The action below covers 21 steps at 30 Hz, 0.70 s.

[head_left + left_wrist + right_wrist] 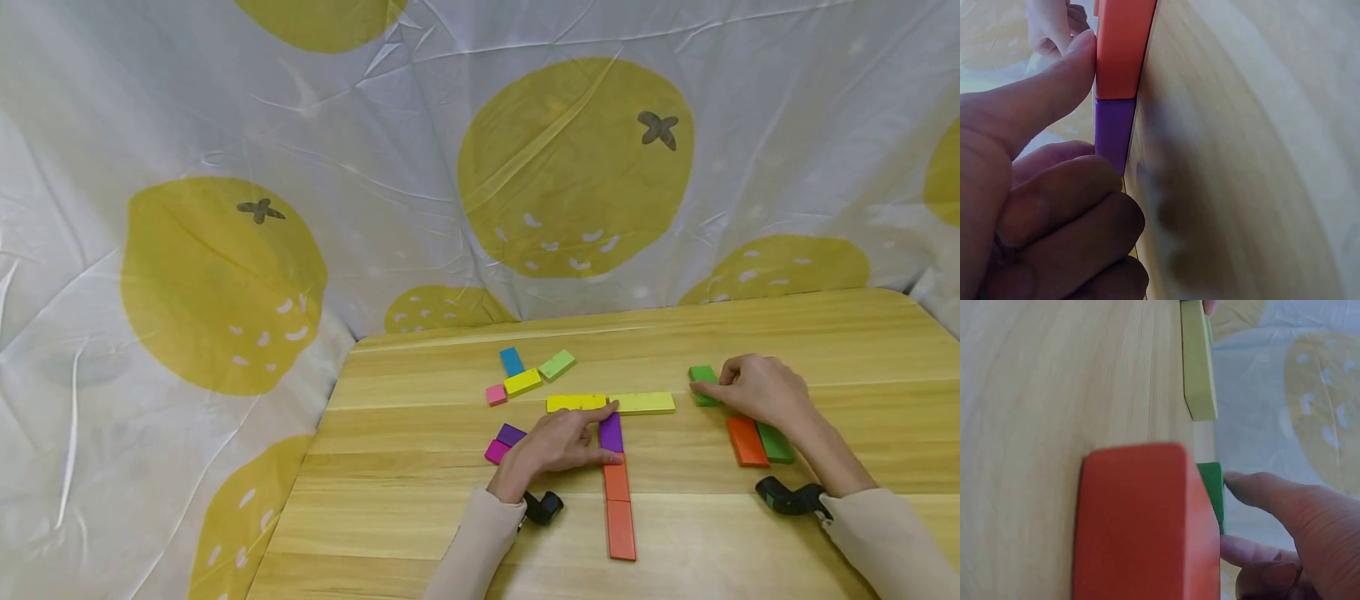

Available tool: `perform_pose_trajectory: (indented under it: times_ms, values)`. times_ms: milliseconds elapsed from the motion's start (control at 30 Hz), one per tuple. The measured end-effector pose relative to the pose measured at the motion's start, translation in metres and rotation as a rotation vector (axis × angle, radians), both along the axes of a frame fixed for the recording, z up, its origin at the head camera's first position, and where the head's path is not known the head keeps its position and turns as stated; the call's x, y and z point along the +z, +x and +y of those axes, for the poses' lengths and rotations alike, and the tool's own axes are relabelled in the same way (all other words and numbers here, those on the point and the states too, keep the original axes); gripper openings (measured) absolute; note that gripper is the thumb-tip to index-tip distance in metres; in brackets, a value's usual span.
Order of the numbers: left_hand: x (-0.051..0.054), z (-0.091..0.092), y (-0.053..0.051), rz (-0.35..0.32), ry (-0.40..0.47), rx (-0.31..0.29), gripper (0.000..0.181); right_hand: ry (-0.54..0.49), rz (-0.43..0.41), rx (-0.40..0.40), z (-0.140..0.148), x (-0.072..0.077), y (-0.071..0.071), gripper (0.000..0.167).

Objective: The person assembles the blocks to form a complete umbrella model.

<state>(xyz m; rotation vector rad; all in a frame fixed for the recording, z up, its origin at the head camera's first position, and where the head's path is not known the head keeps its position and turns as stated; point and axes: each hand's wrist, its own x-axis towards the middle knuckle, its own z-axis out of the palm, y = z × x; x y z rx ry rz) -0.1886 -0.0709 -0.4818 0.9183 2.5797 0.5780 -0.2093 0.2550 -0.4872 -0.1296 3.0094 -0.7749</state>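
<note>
A purple block point(611, 433) lies between two red blocks point(620, 529) in a column and a yellow block point(573, 402) with a pale yellow block point(643, 403), which form a crossbar. My left hand point(558, 442) rests on this figure, index fingertip at the crossbar's middle. The thumb point(1075, 62) touches the nearer face of a red block point(1124, 50), while the other fingers curl below. At the right, my right hand point(765, 390) pinches a green block point(703, 375) between thumb and fingers; part of it is hidden.
An orange-red block point(747, 442) and another green block point(775, 443) lie below my right hand. Farther left are blue point(512, 362), yellow point(522, 382), light green point(557, 365) and pink point(496, 395) blocks. Dark purple point(511, 434) and magenta point(497, 452) ones sit beside my left hand.
</note>
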Motion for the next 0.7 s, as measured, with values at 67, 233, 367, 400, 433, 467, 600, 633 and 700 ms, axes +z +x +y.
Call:
perform_pose_trajectory:
  times_ms: [67, 233, 367, 400, 433, 467, 600, 633, 700]
  values:
    - [0.0, 0.0, 0.0, 0.002, -0.002, 0.0, 0.078, -0.026, 0.001, 0.026, -0.001, -0.001, 0.0, 0.044]
    - [0.0, 0.0, 0.0, -0.001, -0.003, 0.008, 0.077, -0.114, -0.027, 0.087, -0.008, -0.001, 0.0, 0.037]
    - [0.0, 0.0, 0.0, -0.002, -0.007, 0.007, 0.077, -0.155, -0.051, 0.106, -0.012, -0.001, 0.0, 0.036]
    - [0.0, 0.0, 0.0, 0.001, -0.01, 0.004, 0.077, -0.161, -0.052, 0.109, -0.012, -0.002, 0.0, 0.036]
    - [0.0, 0.0, 0.0, 0.004, -0.012, 0.001, 0.077, -0.166, -0.055, 0.11, -0.012, -0.003, 0.0, 0.036]
    - [0.0, -0.001, -0.001, 0.005, -0.013, 0.002, 0.078, -0.169, -0.058, 0.11, -0.012, -0.003, 0.0, 0.037]
    - [0.003, -0.003, -0.001, 0.019, -0.016, 0.046, 0.078, -0.187, -0.068, 0.118, -0.011, -0.006, -0.001, 0.038]
    - [0.004, -0.004, -0.002, 0.025, -0.018, 0.063, 0.078, -0.191, -0.072, 0.118, -0.01, -0.006, -0.001, 0.038]
    - [0.006, -0.006, -0.002, 0.042, -0.024, 0.092, 0.076, -0.194, -0.072, 0.124, -0.01, -0.007, -0.001, 0.038]
